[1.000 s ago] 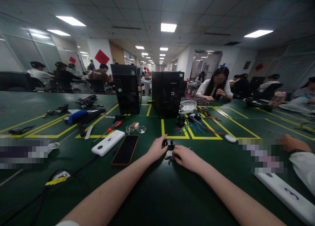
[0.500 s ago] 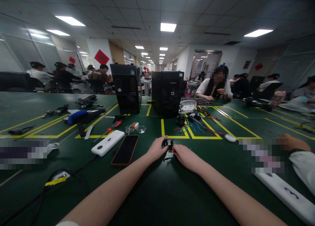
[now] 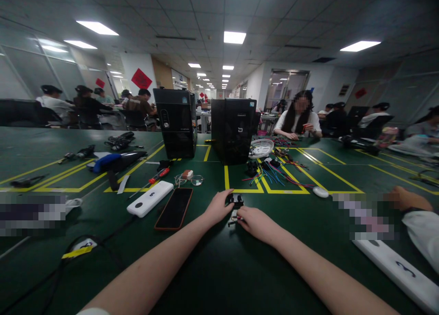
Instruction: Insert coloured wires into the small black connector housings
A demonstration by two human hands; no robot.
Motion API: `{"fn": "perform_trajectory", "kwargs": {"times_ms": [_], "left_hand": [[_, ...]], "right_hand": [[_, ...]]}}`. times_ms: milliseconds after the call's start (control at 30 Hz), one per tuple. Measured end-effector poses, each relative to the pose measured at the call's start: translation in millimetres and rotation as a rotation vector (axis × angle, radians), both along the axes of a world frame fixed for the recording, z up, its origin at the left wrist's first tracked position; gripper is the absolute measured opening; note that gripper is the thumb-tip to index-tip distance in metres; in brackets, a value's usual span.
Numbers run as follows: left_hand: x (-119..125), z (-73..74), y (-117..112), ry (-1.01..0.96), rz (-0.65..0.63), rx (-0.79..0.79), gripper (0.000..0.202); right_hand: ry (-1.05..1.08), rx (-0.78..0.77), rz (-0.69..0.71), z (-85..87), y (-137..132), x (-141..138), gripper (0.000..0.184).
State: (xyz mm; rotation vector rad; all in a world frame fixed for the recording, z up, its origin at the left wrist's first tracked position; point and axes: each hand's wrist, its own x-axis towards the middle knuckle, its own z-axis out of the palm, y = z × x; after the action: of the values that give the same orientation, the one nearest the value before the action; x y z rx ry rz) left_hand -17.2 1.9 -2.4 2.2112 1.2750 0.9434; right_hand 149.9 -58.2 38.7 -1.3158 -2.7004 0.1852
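Observation:
My left hand [image 3: 219, 207] is closed on the left side of a small black part [image 3: 237, 199], low over the green table. Just below that part sits a small pale piece [image 3: 234, 214] with a dark end. My right hand [image 3: 256, 221] has its fingers pinched at the right edge of this pale piece, where a bit of red shows. What exactly the right fingertips grip is hidden. Both forearms reach in from the bottom corners.
Left of my hands lie a phone [image 3: 174, 208], a white power bank [image 3: 150, 199], glasses [image 3: 197, 180] and a red-handled screwdriver [image 3: 159, 176]. Two black computer towers [image 3: 234, 130] stand ahead. Coloured wires [image 3: 270, 173] and a white basket [image 3: 261, 147] are right. A co-worker's hand [image 3: 413, 200] rests far right.
My right hand has shifted slightly down and left, from beside the black part to the pale piece below it. My left hand has stayed in place.

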Motion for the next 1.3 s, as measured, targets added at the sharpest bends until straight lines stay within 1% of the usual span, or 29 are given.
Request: {"fn": "perform_trajectory", "kwargs": {"times_ms": [67,200,300,333,400,467,533,567,667,733,800,833,967,1033,1067,1100,1133,1200,1300], "left_hand": [[0,-0.5,0,-0.002,-0.001,0.004,0.048],[0,-1.7,2,-0.003,-0.004,-0.002,0.048],[-1,-1.9,2,-0.021,-0.021,-0.029,0.051],[-1,-1.5,2,-0.032,-0.041,-0.028,0.052],[-1,0.3,-1,-0.042,-0.12,-0.002,0.051],[-2,3.3,-4,-0.02,-0.233,0.038,0.048],[-2,6.1,-7,0.01,-0.306,0.063,0.049],[-2,7.1,-8,0.017,-0.31,0.065,0.049],[-2,7.4,-8,0.02,-0.274,0.05,0.054],[-2,6.3,-7,0.016,-0.256,0.039,0.057],[-2,5.7,-7,0.021,-0.256,0.034,0.057],[-2,5.9,-7,0.026,-0.257,0.033,0.056],[-3,9.3,-10,0.069,-0.269,0.033,0.052],[-4,11.2,-11,0.091,-0.277,0.037,0.05],[-4,12.0,-11,0.099,-0.279,0.04,0.049],[-4,12.5,-11,0.104,-0.277,0.044,0.048],[-4,12.8,-12,0.106,-0.277,0.049,0.048],[-3,13.0,-12,0.107,-0.278,0.06,0.047],[-3,13.1,-12,0.112,-0.288,0.067,0.045]], "right_hand": [[-0.026,0.013,-0.005,-1.6,0,-1,0.015],[-0.01,0.08,-0.029,-2.8,-1,-4,0.021],[0.004,0.086,-0.107,1.7,1,-2,0.021],[0.009,0.084,-0.147,3.8,2,0,0.021],[0.035,0.104,-0.207,7.1,5,5,0.023],[0.046,0.156,-0.247,8.2,8,11,0.032],[0.004,0.17,-0.275,6.7,11,15,0.044],[-0.03,0.156,-0.292,5.5,13,17,0.045],[-0.09,0.095,-0.351,3.2,18,22,0.036],[-0.091,0.062,-0.436,5.4,22,30,0.033],[-0.097,0.0,-0.576,10.9,28,45,0.031],[-0.108,-0.05,-0.686,14.5,32,56,0.029],[-0.16,-0.143,-0.972,27.1,48,115,0.032],[-0.167,-0.17,-1.059,27.7,55,146,0.032],[-0.154,-0.192,-1.134,26.1,58,161,0.034],[-0.137,-0.189,-1.178,23.5,60,174,0.037],[-0.121,-0.185,-1.203,20.1,62,186,0.041],[-0.088,-0.166,-1.202,13.0,65,205,0.049],[-0.038,-0.104,-1.181,7.3,68,222,0.049]]}}
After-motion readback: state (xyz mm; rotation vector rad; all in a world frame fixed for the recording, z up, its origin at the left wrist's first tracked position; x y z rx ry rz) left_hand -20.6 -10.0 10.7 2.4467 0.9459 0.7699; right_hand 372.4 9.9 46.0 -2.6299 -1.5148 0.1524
